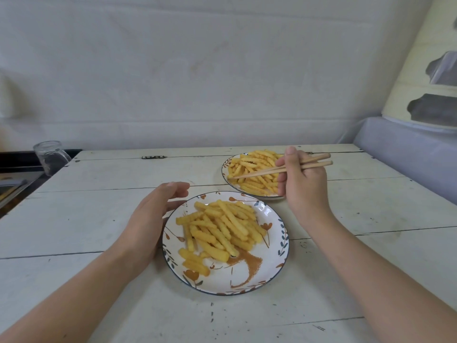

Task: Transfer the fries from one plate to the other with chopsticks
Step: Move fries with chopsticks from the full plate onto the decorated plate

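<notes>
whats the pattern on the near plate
White near plate with a thin dark rim, orange flowers, blue-grey leaf sprigs and a brown speckled patch; shown in the head view.

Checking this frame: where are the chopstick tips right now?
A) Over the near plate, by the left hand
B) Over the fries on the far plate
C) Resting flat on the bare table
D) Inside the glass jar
B: the right hand holds the chopsticks, whose tips reach the left side of the fries on the far plate; whether they grip a fry cannot be told.
</notes>
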Available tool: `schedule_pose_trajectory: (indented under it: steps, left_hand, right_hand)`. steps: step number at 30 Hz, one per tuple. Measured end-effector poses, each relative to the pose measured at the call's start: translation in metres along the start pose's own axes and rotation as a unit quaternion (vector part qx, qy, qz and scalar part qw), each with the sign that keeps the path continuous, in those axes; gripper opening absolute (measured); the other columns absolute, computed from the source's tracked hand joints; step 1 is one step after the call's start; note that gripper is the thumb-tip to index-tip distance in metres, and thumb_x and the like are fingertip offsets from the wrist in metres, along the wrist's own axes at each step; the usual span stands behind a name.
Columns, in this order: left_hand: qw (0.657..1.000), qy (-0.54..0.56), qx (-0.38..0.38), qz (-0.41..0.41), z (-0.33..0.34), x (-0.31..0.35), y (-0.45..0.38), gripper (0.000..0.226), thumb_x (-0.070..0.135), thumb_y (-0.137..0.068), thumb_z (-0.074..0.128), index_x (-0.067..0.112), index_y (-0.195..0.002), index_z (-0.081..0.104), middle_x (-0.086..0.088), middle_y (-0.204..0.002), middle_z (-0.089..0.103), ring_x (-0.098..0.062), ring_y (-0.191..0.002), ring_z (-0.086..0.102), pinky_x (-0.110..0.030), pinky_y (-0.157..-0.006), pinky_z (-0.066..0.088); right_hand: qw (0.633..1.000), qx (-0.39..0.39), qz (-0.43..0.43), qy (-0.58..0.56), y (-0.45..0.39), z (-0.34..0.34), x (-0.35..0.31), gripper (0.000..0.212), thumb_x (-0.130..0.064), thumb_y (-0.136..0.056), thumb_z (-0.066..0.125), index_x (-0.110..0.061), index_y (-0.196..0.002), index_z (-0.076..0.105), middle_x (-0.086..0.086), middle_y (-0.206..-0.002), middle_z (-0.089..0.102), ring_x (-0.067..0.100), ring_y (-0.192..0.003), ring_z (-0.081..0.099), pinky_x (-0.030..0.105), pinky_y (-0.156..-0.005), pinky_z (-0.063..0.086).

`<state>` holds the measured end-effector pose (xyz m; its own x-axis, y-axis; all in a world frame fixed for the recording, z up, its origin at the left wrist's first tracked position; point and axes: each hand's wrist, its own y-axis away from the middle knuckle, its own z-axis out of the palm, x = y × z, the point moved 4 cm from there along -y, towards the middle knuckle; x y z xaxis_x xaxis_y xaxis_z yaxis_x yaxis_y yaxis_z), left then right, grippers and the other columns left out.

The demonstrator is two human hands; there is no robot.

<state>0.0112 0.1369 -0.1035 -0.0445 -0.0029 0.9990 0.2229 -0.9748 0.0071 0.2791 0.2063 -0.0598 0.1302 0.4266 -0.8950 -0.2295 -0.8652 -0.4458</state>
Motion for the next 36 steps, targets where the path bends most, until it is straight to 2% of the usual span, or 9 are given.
schedule_pose_trajectory:
  steps: [2,7,13,17,20,25,28,32,36]
  left_hand:
    - [1.0,0.0,0.001,0.0,0.0,0.0,0.0,0.036,0.044,-0.106,0.048,0.035,-0.104,0.082,0.012,-0.123,0.074,-0.012,-0.117,0.07,-0.046,-0.101,0.056]
    - [1.0,-0.003,0.002,0.002,0.0,0.0,0.0,0.035,0.047,-0.103,0.05,0.036,-0.104,0.082,0.014,-0.121,0.074,-0.01,-0.115,0.071,-0.044,-0.098,0.056]
    - [1.0,-0.004,0.008,-0.001,0.0,0.001,0.0,0.038,0.039,-0.109,0.044,0.033,-0.105,0.082,0.011,-0.122,0.074,-0.011,-0.116,0.071,-0.044,-0.101,0.056]
    - [1.0,0.001,0.01,-0.006,0.001,0.001,0.0,0.035,0.039,-0.108,0.047,0.031,-0.106,0.082,0.01,-0.122,0.074,-0.013,-0.116,0.071,-0.044,-0.101,0.057]
    - [1.0,0.002,0.011,-0.006,0.001,0.002,0.001,0.035,0.039,-0.108,0.047,0.031,-0.106,0.081,0.01,-0.122,0.073,-0.014,-0.117,0.071,-0.046,-0.103,0.057]
    - [1.0,-0.003,0.011,-0.006,0.0,0.001,0.001,0.036,0.04,-0.108,0.047,0.033,-0.106,0.082,0.013,-0.12,0.075,-0.013,-0.118,0.07,-0.049,-0.108,0.054]
    - [1.0,-0.005,0.009,-0.005,-0.001,0.001,0.0,0.036,0.04,-0.108,0.047,0.034,-0.105,0.082,0.013,-0.12,0.075,-0.012,-0.118,0.07,-0.051,-0.109,0.053]
    - [1.0,-0.003,0.007,-0.005,0.0,0.001,0.0,0.038,0.041,-0.108,0.045,0.036,-0.104,0.083,0.012,-0.123,0.074,-0.012,-0.117,0.071,-0.051,-0.108,0.054]
    - [1.0,-0.002,0.006,-0.006,0.0,0.001,0.001,0.038,0.041,-0.109,0.045,0.035,-0.105,0.083,0.012,-0.123,0.074,-0.013,-0.118,0.07,-0.05,-0.107,0.055]
  right_hand:
    - [1.0,-0.003,0.002,0.0,-0.001,0.001,0.001,0.044,-0.04,-0.106,0.045,-0.012,-0.078,0.065,-0.002,-0.054,0.052,0.016,-0.041,0.05,0.025,-0.045,0.042]
    - [1.0,0.007,0.015,-0.01,-0.002,0.0,0.004,0.046,-0.04,-0.107,0.042,-0.012,-0.077,0.064,0.0,-0.054,0.051,0.015,-0.041,0.049,0.026,-0.045,0.044]
    - [0.988,0.077,0.053,-0.119,-0.011,-0.019,-0.01,0.055,-0.039,-0.108,0.04,-0.012,-0.066,0.061,0.003,-0.046,0.046,0.019,-0.035,0.04,0.023,-0.04,0.031]
    - [0.972,-0.026,0.101,-0.212,-0.008,-0.021,-0.016,0.057,-0.04,-0.107,0.043,-0.013,-0.059,0.061,0.008,-0.048,0.042,0.018,-0.034,0.031,0.027,-0.044,0.018]
    - [0.976,-0.07,0.09,-0.185,-0.003,-0.015,-0.019,0.058,-0.041,-0.106,0.044,-0.014,-0.057,0.062,0.008,-0.046,0.042,0.016,-0.033,0.03,0.028,-0.044,0.017]
    - [0.98,0.011,0.07,-0.187,-0.008,-0.024,-0.02,0.048,-0.035,-0.106,0.047,-0.011,-0.067,0.063,0.006,-0.05,0.045,0.018,-0.036,0.035,0.024,-0.041,0.024]
    - [0.993,0.035,0.028,-0.105,-0.01,-0.028,-0.011,0.041,-0.031,-0.107,0.046,-0.012,-0.075,0.063,0.006,-0.057,0.048,0.019,-0.04,0.042,0.023,-0.042,0.033]
    - [0.999,-0.013,-0.015,-0.031,-0.006,-0.015,-0.001,0.038,-0.033,-0.107,0.045,-0.017,-0.08,0.066,0.006,-0.063,0.054,0.02,-0.047,0.051,0.025,-0.047,0.042]
    - [0.997,-0.067,-0.035,0.017,-0.002,-0.001,0.003,0.037,-0.035,-0.107,0.045,-0.015,-0.087,0.068,0.005,-0.066,0.057,0.021,-0.051,0.055,0.032,-0.051,0.047]
